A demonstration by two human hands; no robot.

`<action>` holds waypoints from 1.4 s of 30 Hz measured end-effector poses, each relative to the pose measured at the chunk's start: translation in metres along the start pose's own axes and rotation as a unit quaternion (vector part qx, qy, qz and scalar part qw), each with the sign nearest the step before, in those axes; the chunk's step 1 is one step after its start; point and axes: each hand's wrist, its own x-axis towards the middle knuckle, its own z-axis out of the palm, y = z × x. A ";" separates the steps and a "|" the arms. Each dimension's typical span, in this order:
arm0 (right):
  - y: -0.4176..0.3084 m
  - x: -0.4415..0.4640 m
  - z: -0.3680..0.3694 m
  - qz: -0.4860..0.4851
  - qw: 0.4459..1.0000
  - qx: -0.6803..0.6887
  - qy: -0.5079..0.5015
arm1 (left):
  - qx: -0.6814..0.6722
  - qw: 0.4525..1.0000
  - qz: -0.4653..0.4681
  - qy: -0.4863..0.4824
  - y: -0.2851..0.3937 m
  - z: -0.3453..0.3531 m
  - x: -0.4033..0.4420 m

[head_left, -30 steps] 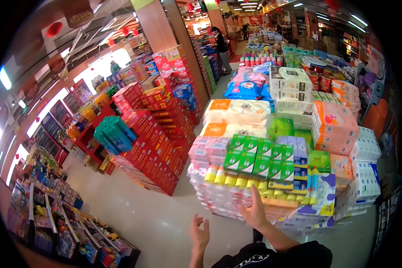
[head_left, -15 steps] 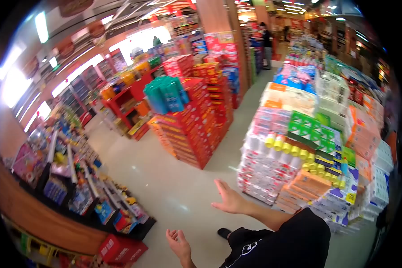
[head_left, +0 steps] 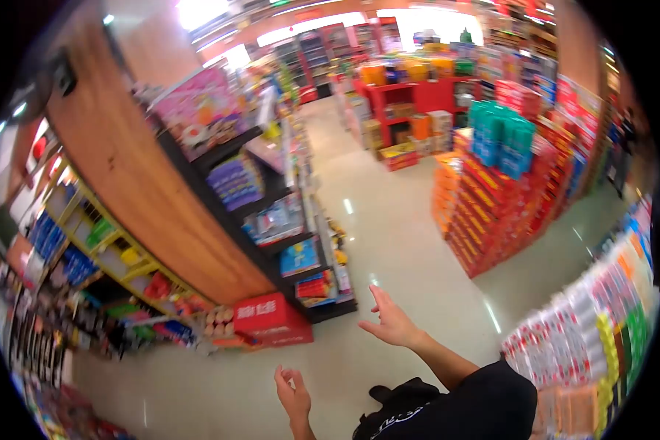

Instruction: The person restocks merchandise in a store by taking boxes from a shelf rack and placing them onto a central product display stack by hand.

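My right hand [head_left: 392, 324] is held out over the floor with its fingers apart and nothing in it. Lower in the view, my left hand [head_left: 293, 394] is raised, fingers loosely bent and apart, also holding nothing. Neither hand touches any goods. Nearest to them is a red carton [head_left: 271, 320] on the floor, beside the dark stepped display shelf [head_left: 271, 253], which carries books and boxed toys. Below, my black sleeve [head_left: 484, 403] and part of a shoe show.
Stacked red boxes [head_left: 491, 213] with teal-green packs [head_left: 502, 139] on top stand ahead to the right. Wrapped paper packs [head_left: 557, 345] are piled at the lower right. A wooden pillar [head_left: 147, 169] and yellow shelving [head_left: 117, 249] stand left. A person [head_left: 621, 154] is far right.
The view has turned left: the stepped shelf, pillar and yellow shelving come into fuller view, while the red stack and paper packs shift right. Both hands stay raised, with nothing in them.
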 end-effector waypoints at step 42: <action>-0.391 0.598 0.694 -0.297 0.952 0.069 0.002 | 0.171 0.948 0.256 0.075 -0.122 -0.516 0.754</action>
